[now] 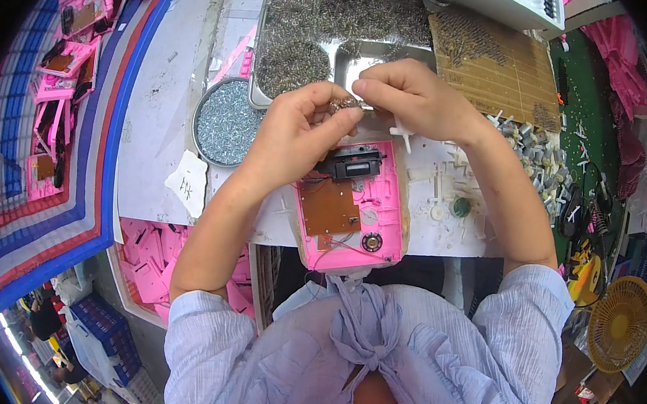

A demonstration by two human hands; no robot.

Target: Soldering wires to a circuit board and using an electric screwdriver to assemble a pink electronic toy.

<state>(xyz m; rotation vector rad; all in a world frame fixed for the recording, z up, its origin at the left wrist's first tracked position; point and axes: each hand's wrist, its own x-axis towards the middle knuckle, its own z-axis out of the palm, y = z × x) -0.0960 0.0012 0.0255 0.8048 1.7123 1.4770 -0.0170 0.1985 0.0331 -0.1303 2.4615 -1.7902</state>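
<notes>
Two hands up at centre frame, both pinched on one small clump of metal springs [345, 104]. Going left to right:

- Far left: pink housings stacked on striped sheeting [56, 86], out of play.
- Round tin of screws [227, 120], left of your left wrist.
- Your left hand [298, 134]: thumb and forefinger closed on the spring clump, other fingers curled under.
- Pink toy housing [354, 205] lies open on the bench [154, 110] just below the hands, brown circuit board [328, 206] and black motor block [354, 162] exposed.
- Your right hand [414, 94]: fingertips closed on the same clump from the right, looks like you're teasing one spring loose.
- Steel tray of springs [331, 26] right behind both hands.
- Right: perforated brown board [497, 67], white plastic parts [532, 143].

Advice: pull slow and straight, twisting likely deforms the coil. Keep the clump over the tray so drop-offs land there, not in the housing wiring.
</notes>
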